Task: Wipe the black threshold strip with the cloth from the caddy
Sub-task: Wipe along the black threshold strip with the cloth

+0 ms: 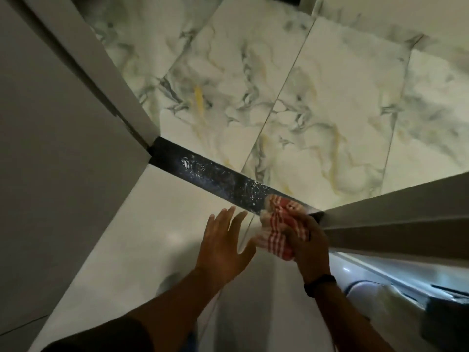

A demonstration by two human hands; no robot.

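A black threshold strip [210,171] runs across the doorway floor from the left door frame to the right one, wet and speckled with white droplets. My right hand [308,240] is shut on a bunched red-and-white striped cloth [278,224], which presses on the strip's right end next to the door frame. My left hand [223,240] hovers open, fingers spread, just left of the cloth and over the plain white tile. A dark band sits on my right wrist.
Marble-patterned tiles [317,110] lie beyond the strip and plain white tiles [142,224] on my side. Grey door frames stand at left [83,80] and right [396,207]. A white object with dark parts [396,288] lies at lower right.
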